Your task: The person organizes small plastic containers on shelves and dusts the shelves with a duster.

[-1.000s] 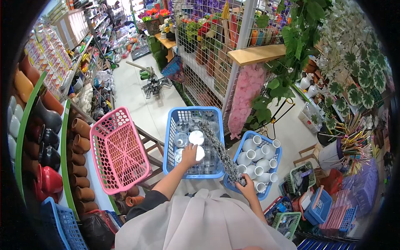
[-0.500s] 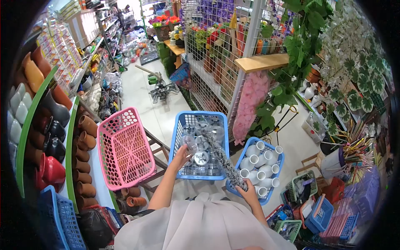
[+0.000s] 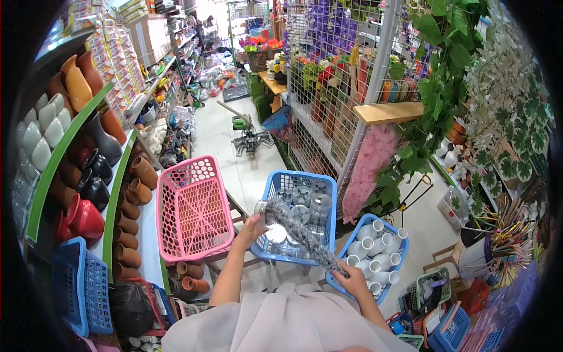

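Right hand [image 3: 353,280]: nearest; its grip is closing tight around the handle end of the duster [image 3: 305,237].
Duster: long, fuzzy and grey, it is slanting far-left towards the jar; a hard push could be knocking that jar loose.
Left hand [image 3: 252,226]: its grip is clasping the glass jar [image 3: 268,210], tilted, over the near-left corner of the blue basket [image 3: 305,175].
Glass jar: smooth, clear, round; slipping, it would likely be cracking on the jars [image 3: 319,202] packed below.
Pink basket [image 3: 190,217]: rigid perforated plastic, leaning at left.
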{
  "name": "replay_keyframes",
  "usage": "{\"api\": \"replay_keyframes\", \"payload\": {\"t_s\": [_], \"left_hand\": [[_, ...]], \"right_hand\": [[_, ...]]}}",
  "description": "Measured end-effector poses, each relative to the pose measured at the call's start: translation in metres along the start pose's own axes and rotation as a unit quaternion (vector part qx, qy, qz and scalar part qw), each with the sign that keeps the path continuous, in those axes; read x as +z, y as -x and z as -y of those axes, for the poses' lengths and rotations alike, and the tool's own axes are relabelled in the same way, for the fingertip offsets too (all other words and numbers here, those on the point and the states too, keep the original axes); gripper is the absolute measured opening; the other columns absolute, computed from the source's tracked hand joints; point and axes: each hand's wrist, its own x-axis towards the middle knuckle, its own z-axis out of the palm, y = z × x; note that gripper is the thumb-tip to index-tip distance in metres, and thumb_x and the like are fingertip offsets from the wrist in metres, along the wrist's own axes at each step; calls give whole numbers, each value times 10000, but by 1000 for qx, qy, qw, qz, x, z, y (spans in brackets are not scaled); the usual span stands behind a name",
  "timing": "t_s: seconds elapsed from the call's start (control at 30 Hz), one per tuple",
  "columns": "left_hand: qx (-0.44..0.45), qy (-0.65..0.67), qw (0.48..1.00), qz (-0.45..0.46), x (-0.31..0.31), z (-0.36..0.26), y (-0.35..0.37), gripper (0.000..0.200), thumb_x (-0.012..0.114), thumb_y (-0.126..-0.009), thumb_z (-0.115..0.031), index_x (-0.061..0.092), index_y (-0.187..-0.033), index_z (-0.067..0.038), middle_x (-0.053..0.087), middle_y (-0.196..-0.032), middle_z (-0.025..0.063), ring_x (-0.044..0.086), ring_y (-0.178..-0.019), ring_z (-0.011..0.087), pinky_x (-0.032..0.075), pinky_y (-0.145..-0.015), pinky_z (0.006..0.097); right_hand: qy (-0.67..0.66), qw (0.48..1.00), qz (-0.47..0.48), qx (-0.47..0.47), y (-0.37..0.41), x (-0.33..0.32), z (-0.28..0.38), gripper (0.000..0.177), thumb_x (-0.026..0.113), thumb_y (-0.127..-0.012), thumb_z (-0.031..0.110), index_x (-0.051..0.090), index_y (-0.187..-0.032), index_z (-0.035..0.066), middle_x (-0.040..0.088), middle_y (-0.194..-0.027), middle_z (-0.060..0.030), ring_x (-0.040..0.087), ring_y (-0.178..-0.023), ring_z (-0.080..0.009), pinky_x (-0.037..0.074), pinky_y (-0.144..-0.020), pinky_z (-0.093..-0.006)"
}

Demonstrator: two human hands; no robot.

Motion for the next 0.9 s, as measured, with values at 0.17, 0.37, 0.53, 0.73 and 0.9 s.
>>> {"api": "replay_keyframes", "payload": {"t_s": [0.17,0.37,0.53,0.73,0.9], "left_hand": [[41,-113,993,-4,16,-42,19,860,572,-785,-669,395,-1380,-75,520,-1315,110,517,-1196,239,411,-997,424],[25,-114,993,0,19,-23,14,861,565,-785,-659,389,-1389,-70,523,-1307,127,519,-1185,254,408,-1001,435],[55,-104,993,-5,10,-46,23,752,592,-822,-573,454,-1313,-20,564,-1232,117,562,-1108,231,457,-945,410],[25,-307,945,-111,34,-56,42,779,656,-852,-419,344,-1405,32,542,-1247,120,573,-1051,196,484,-895,331],[-24,-388,921,-12,42,-63,47,866,790,-751,-182,304,-1448,-17,519,-1258,111,502,-1120,184,449,-929,331]], "right_hand": [[66,995,63,-36,10,-14,7,445,714,-779,294,645,-1167,89,689,-892,-168,676,-756,-295,517,-696,-358],[19,999,-2,-48,1,-1,-1,426,722,-776,264,652,-1159,91,688,-861,-169,681,-737,-259,513,-669,-341],[75,995,45,-54,6,-19,7,427,732,-768,245,656,-1160,94,692,-913,-172,688,-806,-253,515,-713,-328],[4,994,-99,-39,-3,-19,11,415,732,-760,272,664,-1158,176,690,-932,-143,666,-818,-305,517,-734,-351],[54,996,-22,-74,-9,-20,21,408,731,-757,265,673,-1148,165,673,-832,-174,660,-745,-295,507,-687,-350]]}}
